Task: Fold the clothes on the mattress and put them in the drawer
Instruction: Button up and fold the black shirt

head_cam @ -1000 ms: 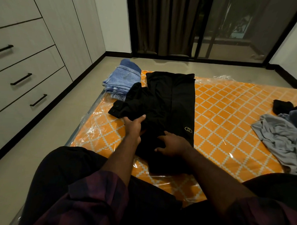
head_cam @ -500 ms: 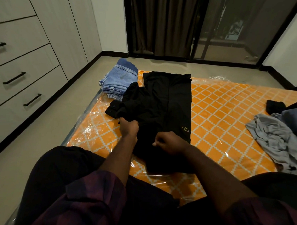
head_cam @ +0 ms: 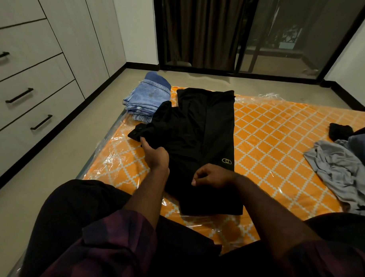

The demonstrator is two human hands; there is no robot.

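A black shirt with a small gold logo lies partly folded on the orange patterned mattress. Its left sleeve and cuff stick out to the left. My left hand grips the sleeve fabric just below the cuff. My right hand rests on the shirt's lower part with curled fingers that pinch the cloth. Folded blue jeans are stacked at the mattress's far left corner. A crumpled grey garment lies at the right edge.
White drawers with black handles line the left wall, all closed. Bare floor runs between them and the mattress. More dark and blue clothes sit at the far right. My dark trousers and knees fill the foreground.
My left hand went from flat on the shirt to gripping the sleeve and slid left toward the cuff. My right hand's fingers curled onto the cloth.
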